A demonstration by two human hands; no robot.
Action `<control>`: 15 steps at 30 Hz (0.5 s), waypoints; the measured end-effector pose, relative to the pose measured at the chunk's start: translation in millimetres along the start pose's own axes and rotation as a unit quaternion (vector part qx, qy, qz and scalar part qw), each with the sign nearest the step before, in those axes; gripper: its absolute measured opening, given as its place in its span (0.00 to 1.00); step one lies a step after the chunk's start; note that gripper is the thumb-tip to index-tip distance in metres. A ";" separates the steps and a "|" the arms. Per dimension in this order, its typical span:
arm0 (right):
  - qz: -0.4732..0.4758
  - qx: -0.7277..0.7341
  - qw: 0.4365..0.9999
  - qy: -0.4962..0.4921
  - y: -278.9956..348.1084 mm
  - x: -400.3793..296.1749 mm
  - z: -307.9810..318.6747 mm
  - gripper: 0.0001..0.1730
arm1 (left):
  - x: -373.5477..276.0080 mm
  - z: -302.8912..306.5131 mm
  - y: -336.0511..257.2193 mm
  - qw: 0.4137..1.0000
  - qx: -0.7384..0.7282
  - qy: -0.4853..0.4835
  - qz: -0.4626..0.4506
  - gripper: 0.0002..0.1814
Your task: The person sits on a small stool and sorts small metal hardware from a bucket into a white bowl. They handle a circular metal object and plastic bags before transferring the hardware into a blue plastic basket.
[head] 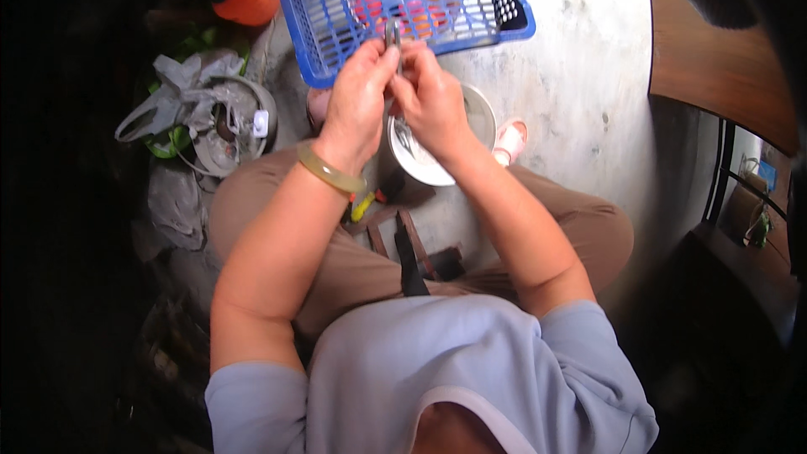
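Observation:
Between my two hands a shiny metal piece (pixel 393 33), perhaps a spoon or other cutlery, points up and away from me. My left hand (pixel 358 91), with a pale bangle (pixel 331 170) at its wrist, pinches it under the thumb. The fingers of my right hand (pixel 435 98) curl about its lower part. Below them stands a white bowl (pixel 435 173), partly hidden by my right hand, with slim metal pieces (pixel 403 133) inside. Just beyond my hands is a blue plastic basket (pixel 325 79); pink and orange colours show at its slats, in it or under it.
At left a pail (pixel 268 101) holds crumpled plastic bags (pixel 195 85). An orange container (pixel 243 3) stands behind it. A yellow-handled tool (pixel 362 208) lies between my legs near a brown frame (pixel 413 236). A wooden tabletop (pixel 719 69) rises at right.

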State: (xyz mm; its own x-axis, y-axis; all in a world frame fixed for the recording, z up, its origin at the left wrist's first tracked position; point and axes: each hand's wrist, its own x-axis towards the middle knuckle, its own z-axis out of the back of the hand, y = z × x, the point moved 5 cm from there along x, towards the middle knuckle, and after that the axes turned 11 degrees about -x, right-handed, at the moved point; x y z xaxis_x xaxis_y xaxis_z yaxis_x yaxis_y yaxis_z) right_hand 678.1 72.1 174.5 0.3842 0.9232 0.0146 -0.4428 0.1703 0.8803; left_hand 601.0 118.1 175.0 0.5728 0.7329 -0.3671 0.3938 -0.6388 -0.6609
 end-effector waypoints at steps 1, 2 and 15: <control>0.013 0.012 1.000 -0.002 0.1 3.2 0.7 0.09 | 2.6 1.6 -0.9 1.000 0.009 0.011 -0.003 0.11; -0.004 0.065 0.998 0.008 -1.9 4.4 2.3 0.08 | -0.1 2.3 -1.7 1.000 0.007 0.020 0.022 0.12; 0.061 -0.430 0.900 -0.018 -74.0 88.4 31.9 0.05 | -1.8 23.5 18.8 0.977 0.184 -0.095 0.057 0.17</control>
State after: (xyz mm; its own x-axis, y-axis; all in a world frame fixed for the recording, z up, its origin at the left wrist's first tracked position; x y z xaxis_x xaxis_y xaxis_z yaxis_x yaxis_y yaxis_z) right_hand 770.6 130.2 125.9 0.3095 0.9438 0.1161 -0.9414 0.2868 0.1777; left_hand 590.5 110.3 147.9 0.4410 0.7148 -0.5428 0.0300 -0.6162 -0.7870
